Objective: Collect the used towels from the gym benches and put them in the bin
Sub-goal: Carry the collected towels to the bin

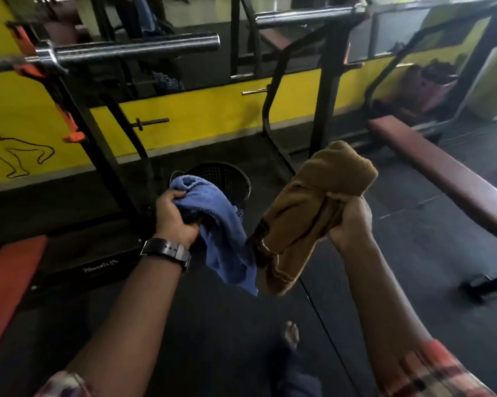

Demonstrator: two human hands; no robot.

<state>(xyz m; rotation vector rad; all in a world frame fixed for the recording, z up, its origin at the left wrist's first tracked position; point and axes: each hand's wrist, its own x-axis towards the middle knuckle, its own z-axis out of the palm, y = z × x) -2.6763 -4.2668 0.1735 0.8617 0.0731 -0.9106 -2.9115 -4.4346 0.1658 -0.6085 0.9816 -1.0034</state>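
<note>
My left hand (174, 217), with a dark watch on the wrist, grips a blue towel (225, 242) that hangs down in front of me. My right hand (349, 222) is closed on a bunched brown towel (313, 213), held up beside the blue one. A black mesh bin (227, 179) stands on the floor just beyond both hands, between the rack's uprights; the blue towel covers part of its near rim. What lies inside the bin is too dark to tell.
A reddish bench (442, 179) runs along the right, another orange-red bench pad (9, 285) at the left. Black rack frames with barbells (138, 48) stand ahead by a yellow wall (201, 116). My bare foot (291, 333) is on the dark rubber floor.
</note>
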